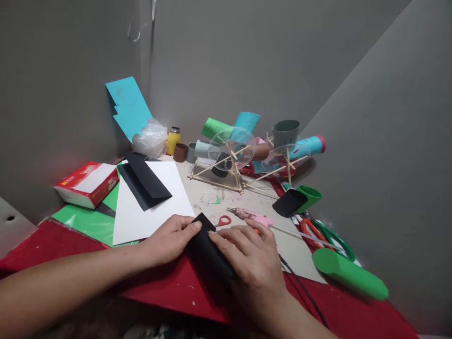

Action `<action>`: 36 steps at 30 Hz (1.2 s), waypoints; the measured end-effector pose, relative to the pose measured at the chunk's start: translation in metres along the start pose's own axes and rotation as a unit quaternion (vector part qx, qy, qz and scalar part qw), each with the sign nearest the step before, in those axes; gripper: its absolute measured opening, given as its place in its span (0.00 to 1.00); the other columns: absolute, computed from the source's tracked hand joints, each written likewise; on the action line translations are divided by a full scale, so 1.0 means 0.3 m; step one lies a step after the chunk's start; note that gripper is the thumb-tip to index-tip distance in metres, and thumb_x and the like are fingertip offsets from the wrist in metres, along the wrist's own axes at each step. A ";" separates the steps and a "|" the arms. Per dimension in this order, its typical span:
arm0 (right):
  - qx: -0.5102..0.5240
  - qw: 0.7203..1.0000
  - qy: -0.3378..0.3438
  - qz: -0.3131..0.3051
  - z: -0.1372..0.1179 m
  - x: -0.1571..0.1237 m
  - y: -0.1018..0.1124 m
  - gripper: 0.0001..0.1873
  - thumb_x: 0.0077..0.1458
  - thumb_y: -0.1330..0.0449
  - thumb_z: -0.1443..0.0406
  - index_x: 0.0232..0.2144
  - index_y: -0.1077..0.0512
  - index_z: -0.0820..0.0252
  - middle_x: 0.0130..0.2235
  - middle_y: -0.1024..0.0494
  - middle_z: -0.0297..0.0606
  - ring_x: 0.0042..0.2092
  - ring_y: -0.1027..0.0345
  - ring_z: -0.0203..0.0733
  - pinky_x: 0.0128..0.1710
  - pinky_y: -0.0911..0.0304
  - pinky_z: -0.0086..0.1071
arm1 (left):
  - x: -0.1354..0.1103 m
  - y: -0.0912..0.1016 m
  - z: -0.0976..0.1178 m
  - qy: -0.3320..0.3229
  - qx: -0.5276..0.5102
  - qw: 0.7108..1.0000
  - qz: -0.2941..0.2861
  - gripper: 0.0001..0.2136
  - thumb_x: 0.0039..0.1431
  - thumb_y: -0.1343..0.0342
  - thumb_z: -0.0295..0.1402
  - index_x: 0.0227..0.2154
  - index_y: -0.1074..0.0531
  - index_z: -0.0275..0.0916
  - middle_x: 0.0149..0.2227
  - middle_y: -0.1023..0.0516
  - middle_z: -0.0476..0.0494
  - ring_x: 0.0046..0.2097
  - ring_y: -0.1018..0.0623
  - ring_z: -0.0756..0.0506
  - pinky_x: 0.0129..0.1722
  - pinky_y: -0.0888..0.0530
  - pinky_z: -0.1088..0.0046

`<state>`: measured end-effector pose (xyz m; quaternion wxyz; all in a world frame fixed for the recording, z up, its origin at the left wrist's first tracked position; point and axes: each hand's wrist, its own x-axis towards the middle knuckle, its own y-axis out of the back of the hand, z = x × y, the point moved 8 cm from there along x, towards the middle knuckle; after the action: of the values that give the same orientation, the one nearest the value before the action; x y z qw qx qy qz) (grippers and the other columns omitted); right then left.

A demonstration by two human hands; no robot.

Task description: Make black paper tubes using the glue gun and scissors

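Observation:
Both my hands are on a piece of black paper (206,245) that lies rolled or folded on the red sheet (169,287) at the table's front. My left hand (169,240) grips its left edge with curled fingers, thumb on top. From the right, my right hand (252,263) presses on it, fingers bent over the roll. A pink glue gun (252,216) lies just beyond my right hand, and red-handled scissors (223,220) poke out behind the black paper.
A white sheet (155,207) with folded black paper (144,181) lies at left, over green sheets (84,221), beside a red tissue box (88,183). A stick wheel model (235,162) with paper cups stands at the back. A green paper tube (349,273) and more scissors (328,235) lie at right.

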<state>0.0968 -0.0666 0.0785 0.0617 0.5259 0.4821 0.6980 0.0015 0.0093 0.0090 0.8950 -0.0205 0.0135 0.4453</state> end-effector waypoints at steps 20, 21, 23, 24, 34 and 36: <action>0.017 0.995 -0.041 0.086 0.029 -0.032 0.074 0.13 0.58 0.47 0.73 0.42 0.28 0.64 0.38 0.23 0.45 0.40 0.32 0.47 0.42 0.45 0.45 | -0.061 -0.018 0.105 -0.130 0.054 0.990 0.018 0.18 0.67 0.55 0.39 0.54 0.29 0.42 0.49 0.23 0.47 0.49 0.26 0.45 0.53 0.33 0.71; 0.016 0.995 -0.042 0.088 0.029 -0.033 0.071 0.12 0.57 0.47 0.73 0.42 0.27 0.64 0.38 0.23 0.45 0.40 0.32 0.47 0.42 0.45 0.46 | -0.060 -0.019 0.100 -0.126 0.055 0.990 0.016 0.18 0.67 0.55 0.40 0.55 0.30 0.42 0.51 0.24 0.47 0.50 0.27 0.45 0.53 0.34 0.70; 0.016 0.995 -0.044 0.089 0.031 -0.034 0.063 0.13 0.57 0.48 0.74 0.42 0.27 0.64 0.38 0.22 0.45 0.40 0.32 0.47 0.42 0.45 0.46 | -0.058 -0.017 0.090 -0.120 0.058 0.991 0.020 0.19 0.67 0.55 0.40 0.56 0.31 0.42 0.55 0.26 0.47 0.55 0.29 0.43 0.56 0.35 0.69; 0.015 0.995 -0.046 0.089 0.033 -0.034 0.060 0.13 0.57 0.48 0.74 0.43 0.27 0.64 0.38 0.22 0.44 0.40 0.31 0.46 0.43 0.45 0.46 | -0.058 -0.016 0.086 -0.119 0.059 0.991 0.022 0.19 0.67 0.55 0.40 0.57 0.32 0.42 0.56 0.28 0.47 0.57 0.30 0.43 0.57 0.36 0.69; 0.024 0.994 -0.052 0.096 0.043 -0.024 0.053 0.15 0.55 0.48 0.76 0.42 0.27 0.63 0.38 0.21 0.43 0.39 0.30 0.46 0.42 0.45 0.44 | -0.056 -0.030 0.087 -0.120 0.045 0.992 0.018 0.20 0.67 0.56 0.40 0.59 0.35 0.43 0.60 0.31 0.48 0.59 0.32 0.43 0.61 0.40 0.68; 0.027 0.993 -0.056 0.100 0.050 -0.023 0.052 0.15 0.54 0.47 0.75 0.42 0.26 0.62 0.38 0.21 0.43 0.39 0.30 0.46 0.42 0.44 0.44 | -0.053 -0.030 0.086 -0.116 0.047 0.992 0.011 0.20 0.67 0.56 0.40 0.59 0.35 0.43 0.60 0.31 0.48 0.58 0.31 0.43 0.61 0.39 0.67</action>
<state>0.1183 -0.0698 0.0850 0.0045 0.6111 0.4418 0.6567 -0.0007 -0.0075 0.0355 0.8856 0.0734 -0.0689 0.4534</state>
